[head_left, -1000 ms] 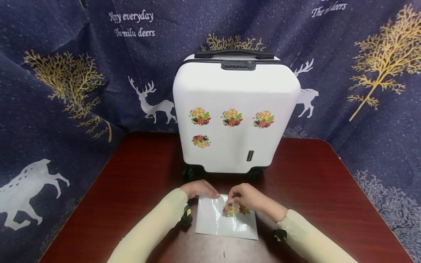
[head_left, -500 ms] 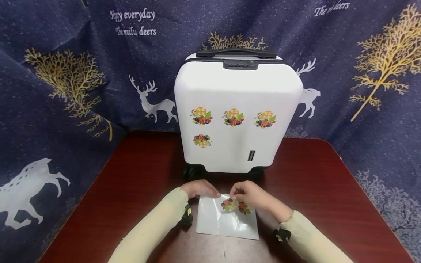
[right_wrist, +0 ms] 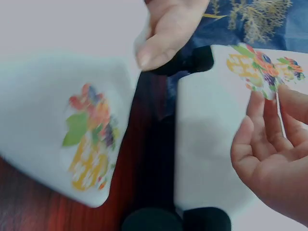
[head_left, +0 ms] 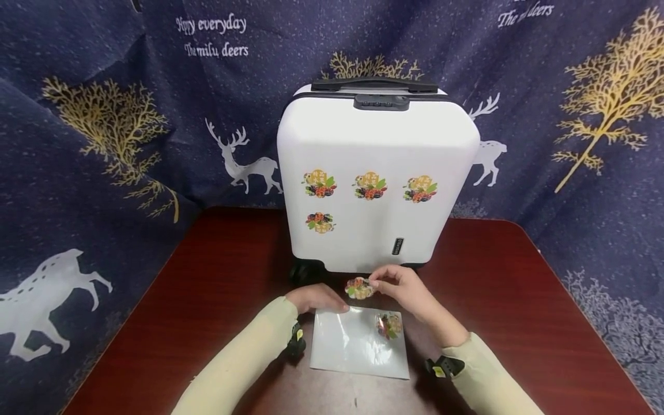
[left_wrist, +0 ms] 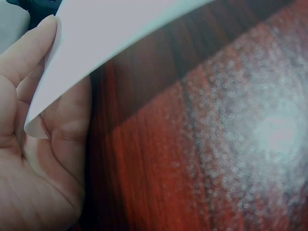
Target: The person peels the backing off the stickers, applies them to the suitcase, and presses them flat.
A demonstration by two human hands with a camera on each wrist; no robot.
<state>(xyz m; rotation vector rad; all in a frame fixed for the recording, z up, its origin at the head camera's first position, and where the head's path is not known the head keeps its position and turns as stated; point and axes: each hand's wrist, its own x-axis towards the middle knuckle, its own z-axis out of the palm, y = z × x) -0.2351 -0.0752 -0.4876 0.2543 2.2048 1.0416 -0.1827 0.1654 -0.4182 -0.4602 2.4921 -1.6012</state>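
Observation:
My right hand (head_left: 403, 286) pinches a fruit-print sticker (head_left: 358, 289) by its edge, raised just past the far edge of a white sticker sheet (head_left: 344, 343). The right wrist view shows the sticker (right_wrist: 246, 70) at the fingertips of that hand (right_wrist: 274, 149). A corner of the sheet (left_wrist: 106, 33) is between the thumb and fingers of my left hand (left_wrist: 38, 173). Another fruit sticker (head_left: 389, 326) lies on the sheet's far right corner. Behind stands a white suitcase (head_left: 378, 150) with three stickers in an upper row and one upside-down sticker (head_left: 320, 223) below at left.
The suitcase stands upright on a dark red wooden table (head_left: 233, 276), its black wheels (head_left: 306, 271) at the bottom. A small black label (head_left: 397, 246) sits at its lower right. A blue patterned cloth (head_left: 129, 57) hangs behind the table.
My right hand has peeled the left sticker off the sheet and carried it up toward the suitcase. The left hand has stayed on the sheet's corner.

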